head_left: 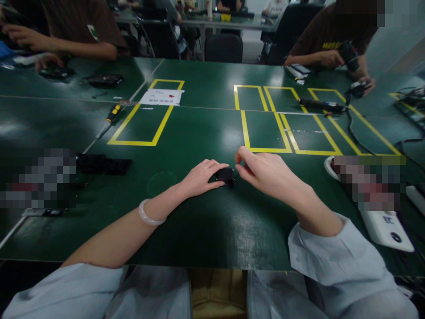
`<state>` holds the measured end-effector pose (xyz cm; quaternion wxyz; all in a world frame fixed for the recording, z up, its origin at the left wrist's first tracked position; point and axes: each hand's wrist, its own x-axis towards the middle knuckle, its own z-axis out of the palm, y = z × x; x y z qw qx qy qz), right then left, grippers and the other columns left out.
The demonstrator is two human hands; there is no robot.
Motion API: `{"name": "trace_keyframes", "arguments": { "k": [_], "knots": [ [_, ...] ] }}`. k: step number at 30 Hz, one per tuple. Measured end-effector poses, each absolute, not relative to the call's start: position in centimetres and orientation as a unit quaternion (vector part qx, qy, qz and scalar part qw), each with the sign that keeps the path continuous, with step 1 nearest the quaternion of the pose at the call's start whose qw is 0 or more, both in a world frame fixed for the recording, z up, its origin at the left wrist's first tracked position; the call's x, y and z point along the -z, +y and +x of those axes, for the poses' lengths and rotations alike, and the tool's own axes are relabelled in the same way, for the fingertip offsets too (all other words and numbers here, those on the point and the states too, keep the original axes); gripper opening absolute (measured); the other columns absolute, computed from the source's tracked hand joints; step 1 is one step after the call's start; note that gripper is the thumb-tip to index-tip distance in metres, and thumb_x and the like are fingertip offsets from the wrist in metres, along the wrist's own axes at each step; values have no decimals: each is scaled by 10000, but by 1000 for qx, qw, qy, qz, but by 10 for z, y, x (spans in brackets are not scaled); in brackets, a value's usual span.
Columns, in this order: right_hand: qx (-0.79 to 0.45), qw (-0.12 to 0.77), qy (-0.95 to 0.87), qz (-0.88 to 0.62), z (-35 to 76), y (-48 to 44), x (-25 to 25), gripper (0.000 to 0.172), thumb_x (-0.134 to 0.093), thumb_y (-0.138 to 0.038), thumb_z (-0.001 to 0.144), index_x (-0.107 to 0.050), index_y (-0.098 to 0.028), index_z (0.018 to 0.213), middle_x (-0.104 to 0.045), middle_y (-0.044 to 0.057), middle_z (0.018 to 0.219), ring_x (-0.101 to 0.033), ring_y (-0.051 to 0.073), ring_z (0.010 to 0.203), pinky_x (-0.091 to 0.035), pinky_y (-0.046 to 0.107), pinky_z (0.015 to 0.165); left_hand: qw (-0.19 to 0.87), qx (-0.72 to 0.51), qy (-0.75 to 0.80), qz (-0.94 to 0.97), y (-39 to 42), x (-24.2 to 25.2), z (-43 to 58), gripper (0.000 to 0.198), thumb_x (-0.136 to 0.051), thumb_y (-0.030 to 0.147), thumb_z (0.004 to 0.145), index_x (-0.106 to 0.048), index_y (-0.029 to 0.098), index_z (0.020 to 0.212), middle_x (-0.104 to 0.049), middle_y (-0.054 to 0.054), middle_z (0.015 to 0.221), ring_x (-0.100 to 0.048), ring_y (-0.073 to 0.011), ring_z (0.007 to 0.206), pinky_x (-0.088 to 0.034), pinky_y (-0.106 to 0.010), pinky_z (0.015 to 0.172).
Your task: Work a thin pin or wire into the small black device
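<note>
A small black block-shaped part (226, 176) rests on the green table in front of me. My left hand (203, 178) grips it from the left, thumb along the near side and fingers along the far side. Just to the right of the part is my right hand (262, 170), its thumb and index finger curled together close to the part's right end. Whatever these fingertips hold, if anything, is too small to make out.
Black parts (104, 164) lie to the left, with a yellow-black screwdriver (114, 113) beyond. A white paper label (162, 97) sits across yellow tape outlines. At right are a white device (381, 226) and a black tool (322, 105) with a cable. Two people work across the table.
</note>
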<state>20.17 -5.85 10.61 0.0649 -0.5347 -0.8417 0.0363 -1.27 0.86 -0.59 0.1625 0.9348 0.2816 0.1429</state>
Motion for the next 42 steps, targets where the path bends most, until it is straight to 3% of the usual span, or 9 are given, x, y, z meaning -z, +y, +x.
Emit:
{"name": "trace_keyframes", "arguments": {
  "k": [42],
  "knots": [
    [-60,105,-838,-533,207,-58,-98,190,-362,-308,943,-508,-192,979,-589,-5,679,-523,138,576,-257,244,537,159,-137,287,935,8,5,-12,501,-515,460,931,-435,234,1370,-568,-83,1160,-498,-242,1023,-405,-362,904]
  ]
}}
